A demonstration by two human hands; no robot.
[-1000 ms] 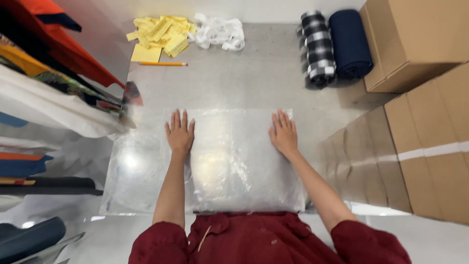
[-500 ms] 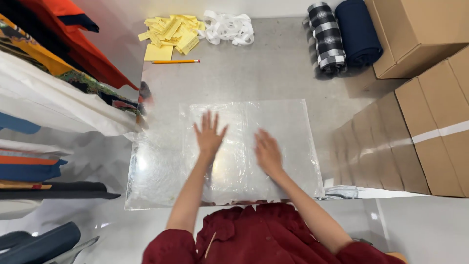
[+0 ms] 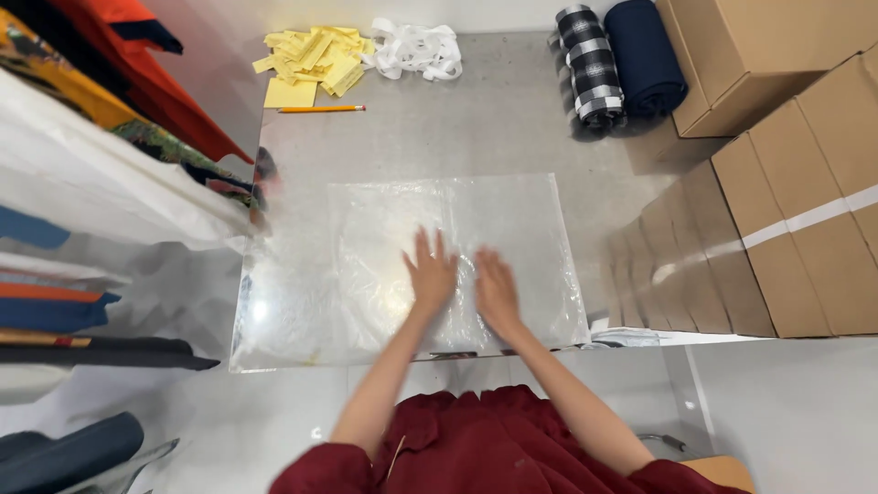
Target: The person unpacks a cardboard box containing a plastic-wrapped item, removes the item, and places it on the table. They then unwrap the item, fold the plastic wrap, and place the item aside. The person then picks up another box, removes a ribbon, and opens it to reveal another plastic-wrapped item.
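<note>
A: Where are the hands?

B: Half a second ago they were apart, and a second ago farther still, near the edges of the clear bag point(image 3: 512, 229). Now the left hand point(image 3: 430, 274) and right hand point(image 3: 495, 291) lie side by side at its middle, palms down, fingers spread flat and gripping nothing.

A: And the bag?

B: Flat on the grey bench point(image 3: 476, 119), near edge toward the person. The sweep inward reads as smoothing the film, I'd judge.

A: Anything in the way?

B: No. Yellow paper slips point(image 3: 311, 57), a pencil point(image 3: 321, 109) and white tape point(image 3: 416, 48) lie at the far side, well apart. Two fabric rolls point(image 3: 617, 69) lie far right beside cardboard boxes point(image 3: 805, 183). Garments point(image 3: 101, 165) hang at the left.
</note>
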